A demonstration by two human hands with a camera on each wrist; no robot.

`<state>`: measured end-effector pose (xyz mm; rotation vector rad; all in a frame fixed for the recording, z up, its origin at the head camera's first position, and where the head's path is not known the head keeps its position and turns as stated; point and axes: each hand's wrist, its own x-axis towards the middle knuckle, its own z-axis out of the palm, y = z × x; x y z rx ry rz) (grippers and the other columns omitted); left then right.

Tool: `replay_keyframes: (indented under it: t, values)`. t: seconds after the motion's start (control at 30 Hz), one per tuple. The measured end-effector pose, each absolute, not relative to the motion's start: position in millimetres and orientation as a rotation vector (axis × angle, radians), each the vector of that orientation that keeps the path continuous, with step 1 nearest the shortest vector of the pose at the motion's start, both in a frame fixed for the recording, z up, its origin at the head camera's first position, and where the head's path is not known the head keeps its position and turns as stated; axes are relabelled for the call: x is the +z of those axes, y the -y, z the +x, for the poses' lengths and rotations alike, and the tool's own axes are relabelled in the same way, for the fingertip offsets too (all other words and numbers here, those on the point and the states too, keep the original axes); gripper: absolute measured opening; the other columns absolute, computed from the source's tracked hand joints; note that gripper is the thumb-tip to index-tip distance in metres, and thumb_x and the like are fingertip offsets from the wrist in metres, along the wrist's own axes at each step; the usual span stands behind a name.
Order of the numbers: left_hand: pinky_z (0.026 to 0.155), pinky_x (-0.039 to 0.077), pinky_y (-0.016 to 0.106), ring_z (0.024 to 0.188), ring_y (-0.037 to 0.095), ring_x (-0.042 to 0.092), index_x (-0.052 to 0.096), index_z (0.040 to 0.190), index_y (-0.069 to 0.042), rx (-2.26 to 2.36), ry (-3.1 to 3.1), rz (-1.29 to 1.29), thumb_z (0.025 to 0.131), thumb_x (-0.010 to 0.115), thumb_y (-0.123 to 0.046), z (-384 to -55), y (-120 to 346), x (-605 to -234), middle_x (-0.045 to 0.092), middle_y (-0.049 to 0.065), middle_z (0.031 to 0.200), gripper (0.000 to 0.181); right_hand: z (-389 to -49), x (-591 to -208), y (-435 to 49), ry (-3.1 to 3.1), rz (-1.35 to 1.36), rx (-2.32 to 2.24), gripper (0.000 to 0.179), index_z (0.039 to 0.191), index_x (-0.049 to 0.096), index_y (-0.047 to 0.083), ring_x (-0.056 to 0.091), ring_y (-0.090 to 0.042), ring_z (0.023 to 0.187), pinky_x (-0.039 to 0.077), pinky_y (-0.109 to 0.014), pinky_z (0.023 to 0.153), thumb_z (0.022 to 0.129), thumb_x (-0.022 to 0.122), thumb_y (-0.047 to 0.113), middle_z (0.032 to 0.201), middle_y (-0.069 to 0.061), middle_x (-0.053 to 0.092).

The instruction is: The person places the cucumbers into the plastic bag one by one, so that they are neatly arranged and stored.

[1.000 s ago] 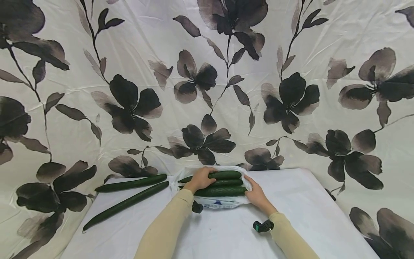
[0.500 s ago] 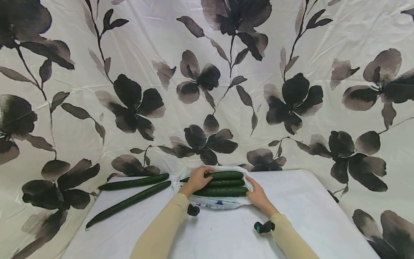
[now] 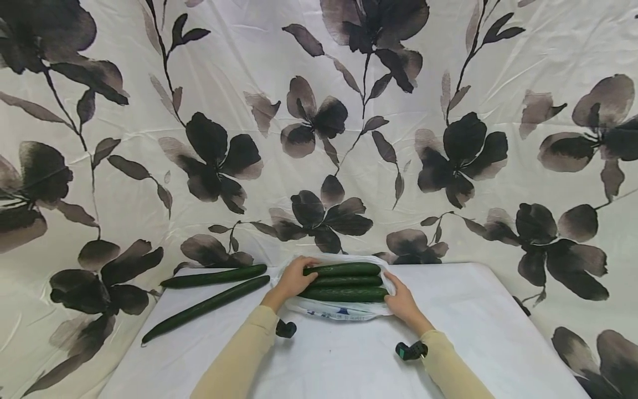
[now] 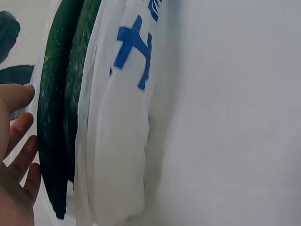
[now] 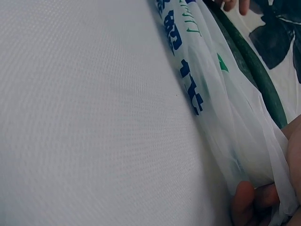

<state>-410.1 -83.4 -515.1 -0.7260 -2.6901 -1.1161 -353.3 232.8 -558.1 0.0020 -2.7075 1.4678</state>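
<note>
Several dark green cucumbers [image 3: 344, 281] lie side by side in a white plastic bag [image 3: 339, 312] with blue printing, its mouth facing up. At their left ends is my left hand [image 3: 294, 279], fingers spread and relaxed. In the left wrist view its fingertips [image 4: 29, 146] come right up to the side of a cucumber [image 4: 52, 108]. My right hand [image 3: 402, 302] grips the bag's right end. The right wrist view shows the thin plastic [image 5: 254, 155] gathered between the fingers of that hand [image 5: 256, 200].
Two more long cucumbers, one [image 3: 214, 276] behind the other [image 3: 206, 309], lie on the table left of the bag. White cloth [image 3: 349, 366] covers the table. A floral curtain [image 3: 319, 138] hangs along its back edge.
My left hand has slid left along the cucumbers, uncovering more of them. My right hand keeps its hold on the bag's end. The head view has shifted slightly.
</note>
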Motion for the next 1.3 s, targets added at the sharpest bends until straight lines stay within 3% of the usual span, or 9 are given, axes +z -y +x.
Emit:
replay_keyframes:
  t: [0.13,0.4,0.63,0.87,1.13,1.3]
  values:
    - [0.093,0.046,0.043,0.108,0.026,0.058,0.064,0.125,-0.011,-1.14,2.646,-0.749,0.091,0.068,-0.007,-407.7,94.9,-516.7,0.061,0.008,0.12,0.034,-354.0,-557.1,-232.2,2.697,0.015,1.466,0.072,0.15,0.037,0.009,0.027,-0.045,0.137,0.027,-0.06,0.107,0.081,0.05,-0.007,0.15,-0.024,0.033]
    - [0.088,0.048,0.048,0.103,0.03,0.058,0.06,0.129,-0.007,-1.209,2.6,-0.696,0.091,0.067,-0.005,-392.7,119.7,-521.8,0.059,0.015,0.111,0.039,-353.1,-558.6,-234.8,2.725,0.008,1.446,0.072,0.15,0.036,0.009,0.028,-0.046,0.136,0.028,-0.061,0.106,0.081,0.05,-0.006,0.15,-0.026,0.033]
    - [0.086,0.046,0.051,0.101,0.031,0.058,0.062,0.125,-0.002,-1.251,2.502,-0.673,0.089,0.068,0.0,-378.8,143.1,-528.2,0.061,0.018,0.11,0.036,-352.9,-556.0,-232.8,2.725,0.018,1.448,0.073,0.15,0.036,0.008,0.028,-0.047,0.136,0.028,-0.06,0.106,0.08,0.05,-0.006,0.149,-0.028,0.033]
    - [0.088,0.046,0.049,0.102,0.03,0.057,0.062,0.125,-0.002,-1.238,2.531,-0.612,0.09,0.067,0.0,-369.9,165.7,-535.5,0.06,0.017,0.116,0.036,-350.5,-555.8,-231.3,2.737,0.004,1.459,0.073,0.15,0.034,0.008,0.025,-0.046,0.138,0.025,-0.06,0.108,0.08,0.049,-0.006,0.15,-0.027,0.031]
    - [0.089,0.045,0.053,0.101,0.036,0.056,0.064,0.123,-0.003,-1.288,2.546,-0.523,0.089,0.068,0.001,-360.6,188.8,-537.8,0.06,0.019,0.108,0.035,-353.3,-557.0,-232.4,2.738,0.036,1.433,0.073,0.15,0.035,0.008,0.029,-0.048,0.135,0.028,-0.06,0.106,0.079,0.05,-0.006,0.148,-0.029,0.033]
    - [0.09,0.045,0.048,0.101,0.031,0.055,0.063,0.127,-0.005,-1.242,2.596,-0.459,0.09,0.067,0.0,-357.6,208.1,-543.7,0.059,0.017,0.108,0.037,-353.7,-557.6,-232.7,2.745,0.042,1.432,0.073,0.15,0.035,0.007,0.027,-0.048,0.136,0.026,-0.061,0.107,0.079,0.049,-0.006,0.149,-0.029,0.032]
